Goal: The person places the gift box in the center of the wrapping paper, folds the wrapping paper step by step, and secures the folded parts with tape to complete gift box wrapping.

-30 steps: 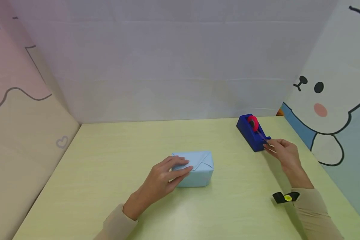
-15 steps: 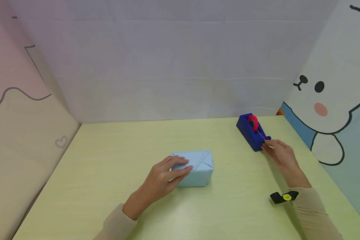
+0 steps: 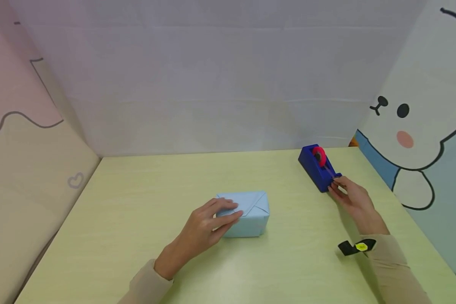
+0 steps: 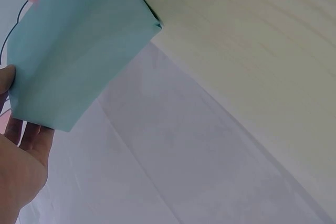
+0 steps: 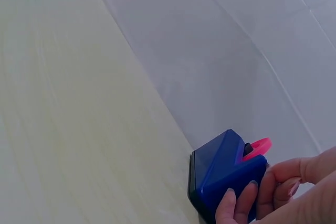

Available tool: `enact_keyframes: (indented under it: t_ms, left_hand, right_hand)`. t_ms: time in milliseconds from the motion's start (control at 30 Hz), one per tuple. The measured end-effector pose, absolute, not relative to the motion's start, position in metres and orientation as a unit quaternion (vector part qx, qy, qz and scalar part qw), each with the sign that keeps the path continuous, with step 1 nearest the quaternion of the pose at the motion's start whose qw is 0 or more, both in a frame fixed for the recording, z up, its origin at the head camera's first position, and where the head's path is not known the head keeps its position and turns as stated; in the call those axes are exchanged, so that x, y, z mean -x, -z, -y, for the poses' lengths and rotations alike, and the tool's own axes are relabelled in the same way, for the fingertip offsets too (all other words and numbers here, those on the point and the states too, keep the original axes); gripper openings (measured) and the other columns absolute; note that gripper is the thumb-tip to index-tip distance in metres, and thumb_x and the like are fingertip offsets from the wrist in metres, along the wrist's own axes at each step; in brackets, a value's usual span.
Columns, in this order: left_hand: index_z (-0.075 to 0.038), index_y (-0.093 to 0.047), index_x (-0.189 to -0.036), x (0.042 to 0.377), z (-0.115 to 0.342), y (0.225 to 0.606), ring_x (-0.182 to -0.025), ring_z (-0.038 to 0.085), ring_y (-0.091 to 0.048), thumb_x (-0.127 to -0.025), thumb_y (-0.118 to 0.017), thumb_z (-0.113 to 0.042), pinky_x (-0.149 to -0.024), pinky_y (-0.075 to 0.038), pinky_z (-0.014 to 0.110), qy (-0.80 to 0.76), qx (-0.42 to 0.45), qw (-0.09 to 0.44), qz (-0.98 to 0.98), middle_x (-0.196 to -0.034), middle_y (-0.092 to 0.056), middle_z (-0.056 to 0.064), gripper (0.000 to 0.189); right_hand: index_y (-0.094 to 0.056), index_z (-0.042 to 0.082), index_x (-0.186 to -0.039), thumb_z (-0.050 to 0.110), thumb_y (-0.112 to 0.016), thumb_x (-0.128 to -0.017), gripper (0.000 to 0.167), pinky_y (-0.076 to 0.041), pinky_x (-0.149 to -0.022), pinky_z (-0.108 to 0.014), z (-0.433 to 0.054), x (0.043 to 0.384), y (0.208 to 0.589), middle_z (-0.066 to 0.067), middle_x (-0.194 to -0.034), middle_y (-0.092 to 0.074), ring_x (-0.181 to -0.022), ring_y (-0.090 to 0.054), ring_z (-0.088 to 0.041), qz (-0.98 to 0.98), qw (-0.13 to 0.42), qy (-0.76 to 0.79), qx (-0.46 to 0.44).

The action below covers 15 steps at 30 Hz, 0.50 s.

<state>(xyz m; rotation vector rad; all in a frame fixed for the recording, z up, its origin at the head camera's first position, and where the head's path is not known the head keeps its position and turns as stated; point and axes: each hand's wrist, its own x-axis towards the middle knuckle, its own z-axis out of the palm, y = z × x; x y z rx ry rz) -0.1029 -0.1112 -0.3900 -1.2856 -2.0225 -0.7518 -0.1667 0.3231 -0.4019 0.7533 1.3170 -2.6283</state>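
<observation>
A box wrapped in pale blue paper (image 3: 252,211) sits mid-table with folded flaps on top. My left hand (image 3: 203,228) holds its left part, fingers over the top and thumb at the near side; the left wrist view shows this hand (image 4: 26,166) at the paper's edge. At the right back stands a blue tape dispenser (image 3: 314,169) with a pink-red tape roll (image 3: 320,156). My right hand (image 3: 355,202) pinches at the tape end by its cutter; in the right wrist view, other fingertips (image 5: 228,203) touch the dispenser's side (image 5: 226,177). The thin tape is hard to see there.
The pale wood table (image 3: 144,202) runs back to a grey-white cloth wall (image 3: 213,84). Printed side panels stand left and right, one with a cartoon face (image 3: 410,118). A black strap with a yellow piece (image 3: 359,247) sits at my right cuff.
My right hand has moved slightly left, closer in to the dispenser's cutter end. My left hand and the wrapped box have stayed in place.
</observation>
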Motion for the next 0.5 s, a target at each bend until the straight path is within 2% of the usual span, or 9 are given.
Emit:
enact_keyframes:
  t_ms: [133, 200, 300, 433, 500]
  left_hand:
    - [-0.007, -0.079, -0.114, 0.103, 0.111, 0.389, -0.107, 0.028, -0.069, -0.080, -0.085, -0.001, -0.089, -0.059, 0.040, 0.283, 0.488, 0.308, 0.766, -0.114, -0.071, 0.012, 0.035]
    - [-0.007, -0.079, -0.114, 0.103, 0.111, 0.389, -0.107, 0.028, -0.069, -0.080, -0.085, -0.001, -0.089, -0.059, 0.040, 0.283, 0.489, 0.307, 0.766, -0.115, -0.071, 0.012, 0.035]
    - [-0.007, -0.079, -0.114, 0.103, 0.111, 0.389, -0.107, 0.028, -0.069, -0.080, -0.085, 0.000, -0.089, -0.059, 0.040, 0.284, 0.488, 0.307, 0.766, -0.114, -0.071, 0.012, 0.035]
    - [-0.007, -0.079, -0.114, 0.102, 0.110, 0.388, -0.105, 0.028, -0.069, -0.079, -0.085, 0.001, -0.088, -0.059, 0.039, 0.285, 0.490, 0.313, 0.762, -0.113, -0.071, 0.012, 0.036]
    - [-0.007, -0.079, -0.113, 0.102, 0.109, 0.388, -0.105, 0.028, -0.069, -0.079, -0.085, 0.001, -0.087, -0.060, 0.038, 0.287, 0.490, 0.314, 0.761, -0.113, -0.071, 0.011, 0.036]
  right_hand:
    - [-0.067, 0.010, -0.098, 0.004, -0.064, -0.100, 0.006, -0.058, -0.088, -0.028, -0.324, 0.167, 0.400, -0.003, -0.098, -0.057, -0.090, -0.063, -0.014, -0.431, 0.057, 0.863, -0.257]
    - [-0.065, 0.010, -0.103, 0.005, -0.064, -0.100, 0.006, -0.058, -0.088, -0.028, -0.323, 0.166, 0.400, -0.003, -0.099, -0.056, -0.090, -0.063, -0.014, -0.435, 0.055, 0.859, -0.264]
    - [-0.059, 0.009, -0.115, 0.000, -0.064, -0.098, 0.020, -0.058, -0.088, -0.030, -0.321, 0.166, 0.404, -0.001, -0.097, -0.061, -0.088, -0.067, -0.013, -0.444, 0.056, 0.849, -0.280]
    - [-0.042, 0.007, -0.139, -0.006, -0.059, -0.099, 0.045, -0.056, -0.093, -0.032, -0.321, 0.166, 0.410, -0.004, -0.091, -0.069, -0.087, -0.072, -0.015, -0.452, 0.087, 0.850, -0.258]
    - [-0.036, 0.007, -0.143, -0.003, -0.056, -0.101, 0.048, -0.055, -0.095, -0.033, -0.323, 0.165, 0.411, -0.005, -0.094, -0.069, -0.090, -0.071, -0.015, -0.459, 0.103, 0.852, -0.230]
